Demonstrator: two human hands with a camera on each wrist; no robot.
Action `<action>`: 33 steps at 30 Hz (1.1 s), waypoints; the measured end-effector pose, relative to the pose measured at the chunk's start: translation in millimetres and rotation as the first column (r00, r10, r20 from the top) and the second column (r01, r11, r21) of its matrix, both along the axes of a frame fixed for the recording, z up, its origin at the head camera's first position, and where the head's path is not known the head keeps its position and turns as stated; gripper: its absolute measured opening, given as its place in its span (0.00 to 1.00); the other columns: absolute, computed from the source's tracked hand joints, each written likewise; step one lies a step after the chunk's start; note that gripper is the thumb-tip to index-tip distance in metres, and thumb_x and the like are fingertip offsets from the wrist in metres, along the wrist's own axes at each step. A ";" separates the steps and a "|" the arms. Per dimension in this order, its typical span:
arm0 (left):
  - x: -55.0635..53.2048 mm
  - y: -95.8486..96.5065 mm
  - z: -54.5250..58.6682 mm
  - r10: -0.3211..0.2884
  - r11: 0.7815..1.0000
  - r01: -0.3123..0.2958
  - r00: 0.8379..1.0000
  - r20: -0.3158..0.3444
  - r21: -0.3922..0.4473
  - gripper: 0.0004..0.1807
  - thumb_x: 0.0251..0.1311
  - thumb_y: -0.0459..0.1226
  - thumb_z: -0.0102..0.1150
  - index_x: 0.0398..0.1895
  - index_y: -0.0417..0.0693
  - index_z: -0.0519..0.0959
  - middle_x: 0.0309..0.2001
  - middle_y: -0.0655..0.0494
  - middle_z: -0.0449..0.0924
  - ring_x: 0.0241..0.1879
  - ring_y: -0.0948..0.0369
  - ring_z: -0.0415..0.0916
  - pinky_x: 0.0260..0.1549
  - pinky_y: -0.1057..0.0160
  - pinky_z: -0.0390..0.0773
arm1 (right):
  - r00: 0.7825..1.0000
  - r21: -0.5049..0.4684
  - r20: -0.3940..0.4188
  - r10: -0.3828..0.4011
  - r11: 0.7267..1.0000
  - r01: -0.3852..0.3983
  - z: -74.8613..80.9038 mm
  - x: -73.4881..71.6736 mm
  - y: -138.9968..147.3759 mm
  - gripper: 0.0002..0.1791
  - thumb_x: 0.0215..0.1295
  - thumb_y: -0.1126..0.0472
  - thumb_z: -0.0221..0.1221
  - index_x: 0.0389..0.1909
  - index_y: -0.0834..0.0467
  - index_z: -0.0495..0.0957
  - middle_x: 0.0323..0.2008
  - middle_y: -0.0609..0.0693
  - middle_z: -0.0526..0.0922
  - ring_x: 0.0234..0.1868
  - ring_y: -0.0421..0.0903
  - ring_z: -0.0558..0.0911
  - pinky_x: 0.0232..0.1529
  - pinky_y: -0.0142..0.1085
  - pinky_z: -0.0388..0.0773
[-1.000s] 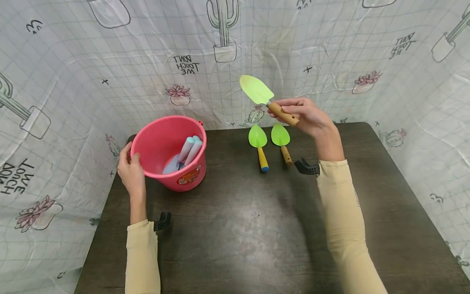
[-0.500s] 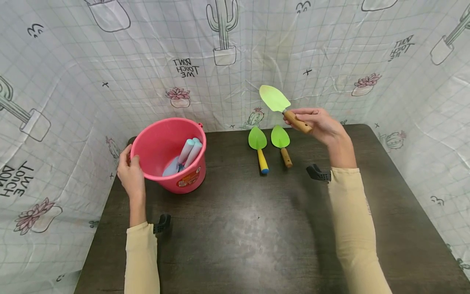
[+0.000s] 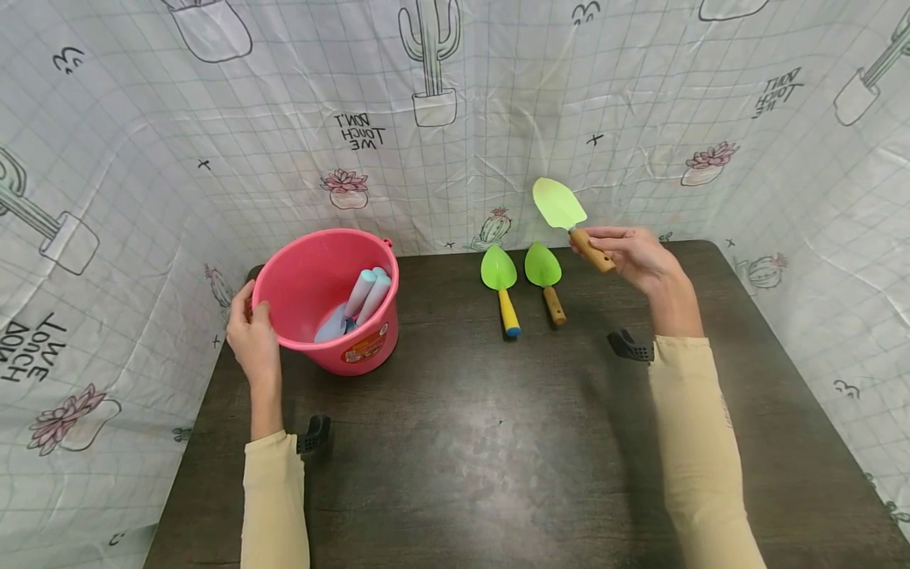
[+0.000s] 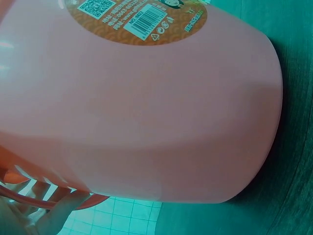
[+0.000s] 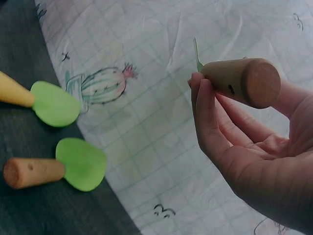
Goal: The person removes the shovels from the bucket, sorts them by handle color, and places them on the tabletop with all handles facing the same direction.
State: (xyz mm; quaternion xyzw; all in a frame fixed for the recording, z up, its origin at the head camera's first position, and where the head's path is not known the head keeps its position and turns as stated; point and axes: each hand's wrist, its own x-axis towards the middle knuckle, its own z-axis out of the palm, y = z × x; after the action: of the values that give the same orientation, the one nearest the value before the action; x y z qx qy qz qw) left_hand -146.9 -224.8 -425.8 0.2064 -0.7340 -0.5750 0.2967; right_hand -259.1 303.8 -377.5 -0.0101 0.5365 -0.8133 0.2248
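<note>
Left sleeve and right sleeve — pale yellow, close-fitting; black perforated brackets jutting from both; faint marking on the right one.

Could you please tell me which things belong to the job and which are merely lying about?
Job, likely:
raised trowel, in the right hand
pink bucket, gripped by the left hand
pale-handled tools inside it
yellow-handled trowel, probably
wooden-handled trowel beside it

Background:
dark table
patterned cloth
</note>
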 end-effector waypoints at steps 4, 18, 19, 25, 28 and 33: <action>0.7 0.2 -0.5 0.003 1.000 -0.003 1.000 -0.003 -0.010 0.21 0.69 0.36 0.44 0.63 0.52 0.73 0.57 0.54 0.75 0.49 0.62 0.72 0.47 0.62 0.75 | 0.999 0.027 0.022 -0.035 0.999 0.034 -7.7 0.9 6.0 0.13 0.68 0.71 0.52 0.45 0.62 0.83 0.42 0.58 0.85 0.43 0.47 0.84 0.31 0.32 0.77; 3.4 1.9 -1.7 -0.014 1.000 0.014 1.000 -0.022 -0.016 0.21 0.69 0.38 0.44 0.63 0.53 0.73 0.56 0.54 0.75 0.48 0.61 0.72 0.47 0.59 0.75 | 0.991 0.012 0.066 -0.120 0.993 0.120 -24.1 3.7 22.4 0.13 0.66 0.73 0.53 0.44 0.63 0.83 0.42 0.58 0.85 0.45 0.48 0.83 0.38 0.33 0.78; 3.6 2.0 -1.7 -0.017 1.000 0.017 1.000 -0.026 -0.014 0.21 0.69 0.38 0.44 0.64 0.52 0.73 0.57 0.53 0.75 0.49 0.59 0.72 0.48 0.59 0.75 | 0.990 0.014 0.069 -0.125 0.992 0.124 -25.1 4.0 23.6 0.13 0.66 0.73 0.53 0.44 0.63 0.83 0.42 0.58 0.85 0.46 0.48 0.83 0.38 0.33 0.78; 5.1 1.6 -3.0 -0.045 0.999 0.045 0.998 -0.045 0.007 0.21 0.70 0.38 0.45 0.65 0.52 0.71 0.59 0.53 0.74 0.53 0.53 0.72 0.51 0.57 0.75 | 0.982 0.059 0.092 -0.165 0.985 0.160 -32.1 4.5 31.9 0.12 0.65 0.73 0.54 0.43 0.61 0.85 0.41 0.56 0.86 0.44 0.46 0.83 0.39 0.34 0.79; 4.9 0.9 -3.8 -0.049 0.999 0.050 0.998 -0.042 0.017 0.22 0.70 0.38 0.45 0.65 0.52 0.71 0.59 0.53 0.73 0.53 0.53 0.72 0.51 0.57 0.75 | 0.975 0.088 0.112 -0.194 0.979 0.184 -35.4 4.0 35.5 0.11 0.65 0.72 0.56 0.41 0.61 0.85 0.40 0.55 0.86 0.44 0.46 0.84 0.41 0.34 0.79; 4.4 0.7 -4.0 -0.045 0.999 0.045 0.998 -0.047 0.010 0.21 0.70 0.38 0.45 0.65 0.52 0.71 0.59 0.53 0.74 0.53 0.54 0.72 0.50 0.59 0.75 | 0.965 0.119 0.134 -0.225 0.970 0.210 -41.3 3.5 39.1 0.10 0.65 0.71 0.56 0.39 0.60 0.84 0.38 0.54 0.86 0.44 0.46 0.84 0.42 0.35 0.79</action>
State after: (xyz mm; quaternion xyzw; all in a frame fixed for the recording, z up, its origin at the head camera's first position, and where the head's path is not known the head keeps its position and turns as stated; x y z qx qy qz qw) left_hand -142.5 -224.1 -429.8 0.1779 -0.7281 -0.5903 0.2997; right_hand -255.6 342.9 -418.9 0.1202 0.5581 -0.8026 0.1730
